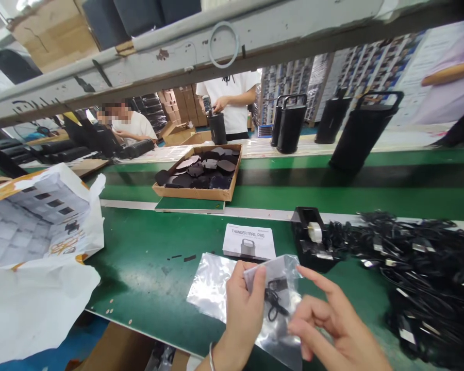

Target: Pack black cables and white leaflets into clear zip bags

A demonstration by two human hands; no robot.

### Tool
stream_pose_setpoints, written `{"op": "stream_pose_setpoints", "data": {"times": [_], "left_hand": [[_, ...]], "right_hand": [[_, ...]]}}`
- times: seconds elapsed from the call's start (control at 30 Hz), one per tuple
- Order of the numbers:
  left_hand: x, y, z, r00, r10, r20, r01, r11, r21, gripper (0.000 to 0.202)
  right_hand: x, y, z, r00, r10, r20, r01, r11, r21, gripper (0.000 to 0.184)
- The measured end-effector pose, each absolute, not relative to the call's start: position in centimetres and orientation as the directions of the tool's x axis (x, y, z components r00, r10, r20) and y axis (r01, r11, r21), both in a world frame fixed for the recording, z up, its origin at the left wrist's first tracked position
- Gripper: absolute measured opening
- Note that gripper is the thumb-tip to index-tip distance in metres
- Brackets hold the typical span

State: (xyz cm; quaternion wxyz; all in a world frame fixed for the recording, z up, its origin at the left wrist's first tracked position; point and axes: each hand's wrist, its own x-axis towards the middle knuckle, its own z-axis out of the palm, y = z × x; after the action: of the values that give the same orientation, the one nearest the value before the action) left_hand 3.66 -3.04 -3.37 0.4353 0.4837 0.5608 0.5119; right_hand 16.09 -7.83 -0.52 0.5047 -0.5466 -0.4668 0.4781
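1. Left hand (247, 304): closed, thumb over fingers, pinching the upper edge of a clear plastic bag (282, 340)
2. Right hand (332, 319): half curled, index finger extended to the bag's upper right corner, thumb and middle finger close together at its right side; can't tell if they pinch the film
3. Bag is between both hands at the near edge of the green bench (150, 278); a coiled black cable (274, 305) and a pale sheet or booklet show through the film
4. More clear film (211, 281) lies flat on the bench, just left of the left hand
5. Printed booklet (248, 241), "THUNDER TRAIL PRO", lies just beyond the hands
6. Right of that: black tape dispenser (303, 229), then a big heap of black cables (417, 278)
7. Farther back: cardboard tray (193, 194) of dark flat pieces (220, 181)
8. Far side: black handled units (365, 131) standing, some tilted in view; co-worker in a white shirt (237, 85) has hands on another
9. Left: open white sack (34, 309)
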Motion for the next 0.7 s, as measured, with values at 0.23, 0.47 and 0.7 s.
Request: {"op": "stream_pose_setpoints", "data": {"times": [0.23, 0.47, 0.7], "left_hand": [[3.7, -4.1, -2.6, -0.131, 0.991, -0.013, 0.059, 0.02, 0.998, 0.036], [0.8, -4.6, -2.2, -0.111, 0.989, -0.095, -0.092, 0.085, 0.992, 0.035], [-13.3, -8.8, -0.8, -0.028, 0.975, -0.218, 0.409, 0.211, 0.888, 0.037]], "right_hand": [[15.1, -4.4, -1.9, 0.157, 0.983, -0.1, 0.157, -0.124, -0.98, 0.034], [16.8, -4.4, -3.0, 0.005, 0.999, -0.052, 0.643, -0.043, -0.765, 0.03], [16.8, -0.8, -0.8, -0.417, 0.874, 0.247, 0.814, 0.481, -0.326, 0.023]]}}
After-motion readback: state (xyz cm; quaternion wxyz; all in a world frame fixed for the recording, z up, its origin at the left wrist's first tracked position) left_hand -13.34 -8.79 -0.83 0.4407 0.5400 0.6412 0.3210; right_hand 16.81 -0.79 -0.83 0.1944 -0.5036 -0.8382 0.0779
